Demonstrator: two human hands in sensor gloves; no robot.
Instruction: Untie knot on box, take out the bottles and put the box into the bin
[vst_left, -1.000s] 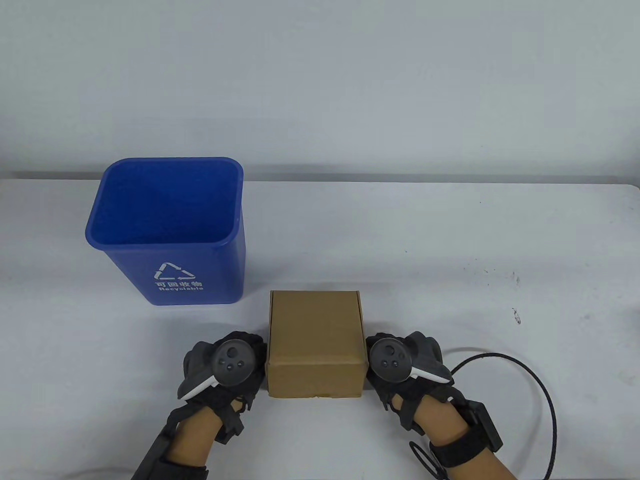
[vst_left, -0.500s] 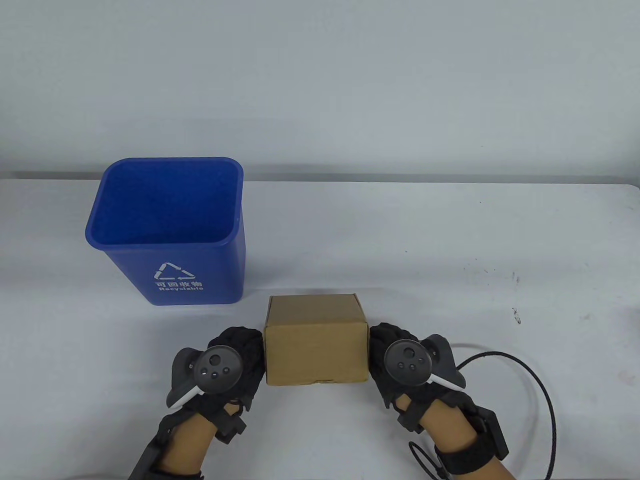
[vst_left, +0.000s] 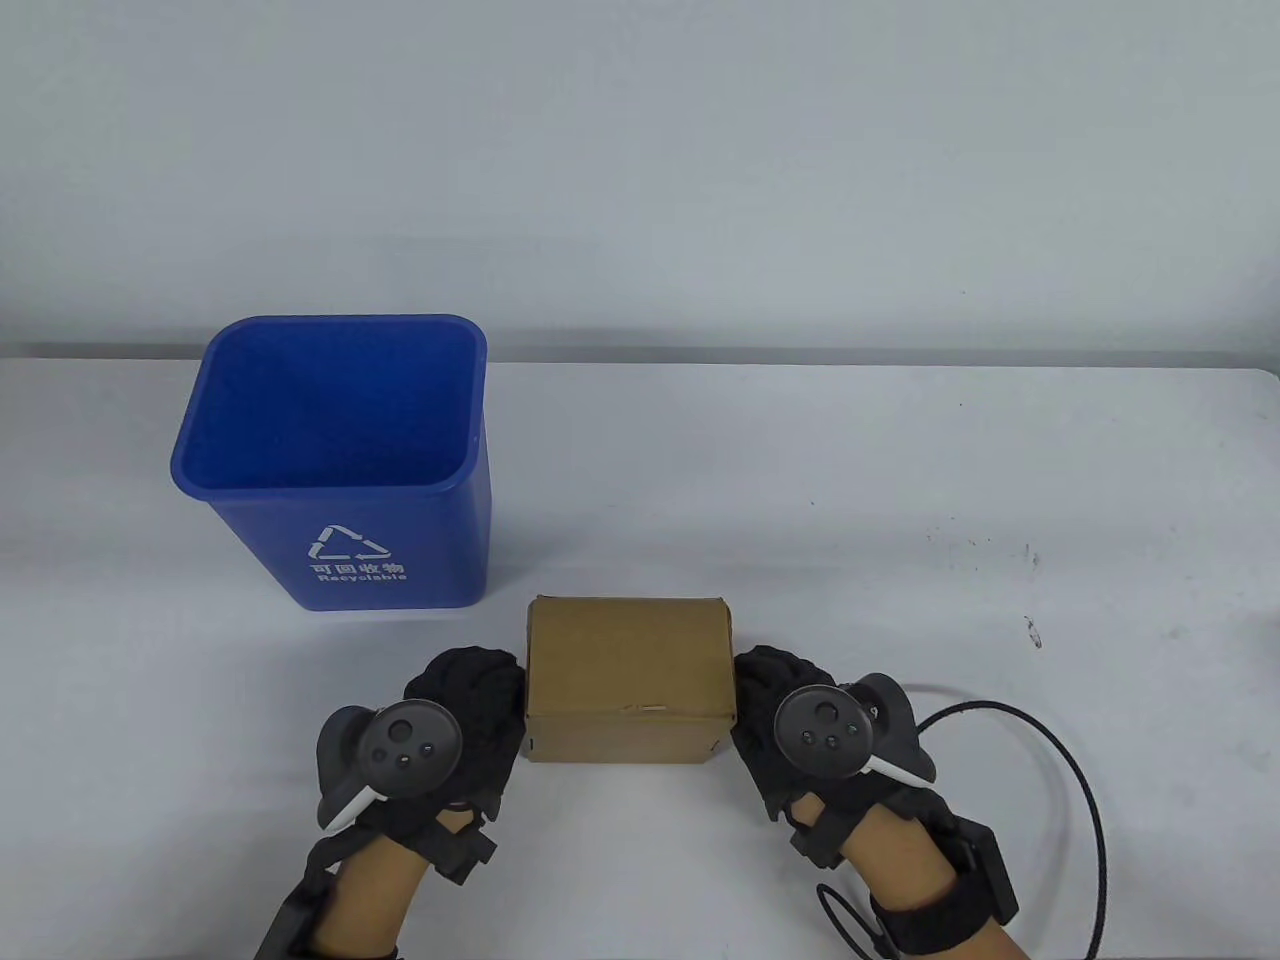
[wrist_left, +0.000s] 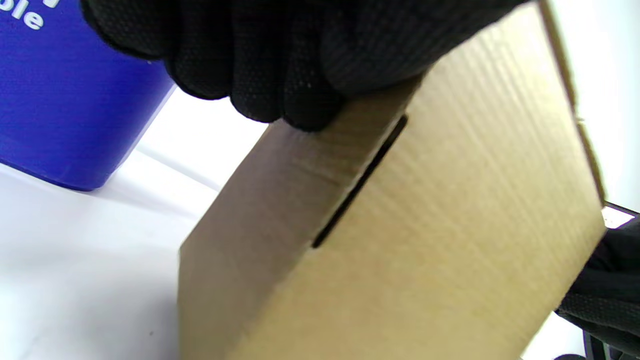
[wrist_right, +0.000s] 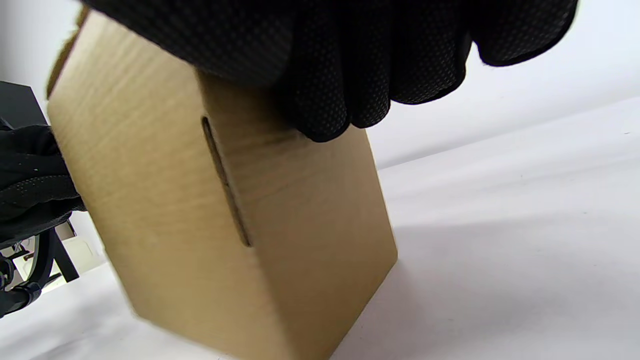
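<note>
Cardboard box (vst_left: 627, 665) tilted, gripped by left hand (vst_left: 455, 715), right hand (vst_left: 790, 715), far fingers probably hidden

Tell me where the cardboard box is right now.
In the table view the cardboard box sits near the table's front edge, held between the left hand and right hand, just right of the blue bin.

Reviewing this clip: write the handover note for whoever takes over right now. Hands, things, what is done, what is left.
Left hand grips the left side of the cardboard box; right hand grips its right side. The box is closed, tipped on the table, just right of the blue bin.
Done: no cord round the box; no bottles visible.
Left: open the box, take out any bottles, drop the box into the bin.
</note>
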